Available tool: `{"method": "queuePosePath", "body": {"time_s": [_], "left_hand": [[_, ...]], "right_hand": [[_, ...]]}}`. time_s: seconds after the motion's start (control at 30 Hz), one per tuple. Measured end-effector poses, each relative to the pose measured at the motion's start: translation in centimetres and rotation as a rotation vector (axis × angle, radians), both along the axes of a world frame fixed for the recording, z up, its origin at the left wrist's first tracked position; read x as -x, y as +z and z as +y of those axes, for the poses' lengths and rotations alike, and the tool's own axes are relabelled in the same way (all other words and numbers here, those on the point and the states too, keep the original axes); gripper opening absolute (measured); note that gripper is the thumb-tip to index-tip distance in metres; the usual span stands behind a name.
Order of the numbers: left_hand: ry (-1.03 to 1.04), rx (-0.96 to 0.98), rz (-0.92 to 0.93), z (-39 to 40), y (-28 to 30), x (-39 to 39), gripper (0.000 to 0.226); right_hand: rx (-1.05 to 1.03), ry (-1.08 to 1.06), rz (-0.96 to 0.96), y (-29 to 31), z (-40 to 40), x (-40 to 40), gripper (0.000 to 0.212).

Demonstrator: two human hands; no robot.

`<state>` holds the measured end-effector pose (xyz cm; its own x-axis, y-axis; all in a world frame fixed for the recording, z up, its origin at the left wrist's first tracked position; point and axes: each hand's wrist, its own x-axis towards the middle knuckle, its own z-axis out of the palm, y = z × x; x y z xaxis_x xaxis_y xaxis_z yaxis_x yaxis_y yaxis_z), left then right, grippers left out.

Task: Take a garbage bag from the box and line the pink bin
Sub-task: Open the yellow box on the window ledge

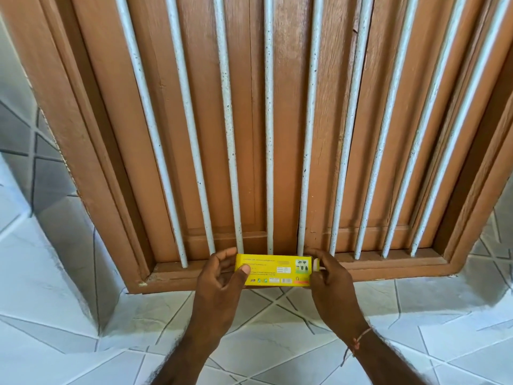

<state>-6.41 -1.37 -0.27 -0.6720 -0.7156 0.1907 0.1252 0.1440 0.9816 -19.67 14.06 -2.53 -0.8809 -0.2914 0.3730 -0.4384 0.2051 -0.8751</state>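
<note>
A long yellow box of garbage bags lies flat in front of me, level with a brown wooden window sill. My left hand grips its left end, thumb on top and fingers behind. My right hand holds the right end, where an opened flap and a pale bit of its contents show between my fingers. The pink bin is not in view.
A brown wooden window frame with several white vertical bars fills the upper view. A white tiled ledge with dark grout lines runs below it. Tiled walls stand at both sides.
</note>
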Motion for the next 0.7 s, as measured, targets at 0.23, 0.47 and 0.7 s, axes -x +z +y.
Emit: {"method": "queuePosePath", "body": {"time_s": [0.23,0.47,0.7], "left_hand": [[-0.015,-0.104,0.049,0.2,1.4,-1.3,0.022],[-0.034,0.22,-0.029,0.2,4.8,-1.7,0.018],[-0.026,0.811,-0.154,2.1,9.6,-0.6,0.037]], "right_hand": [[-0.007,-0.105,-0.124,-0.6,-0.3,0.5,0.021],[0.487,0.389,-0.805,0.6,-0.4,-3.1,0.04],[0.979,0.558,-1.423,-0.6,-1.1,-3.9,0.054]]}}
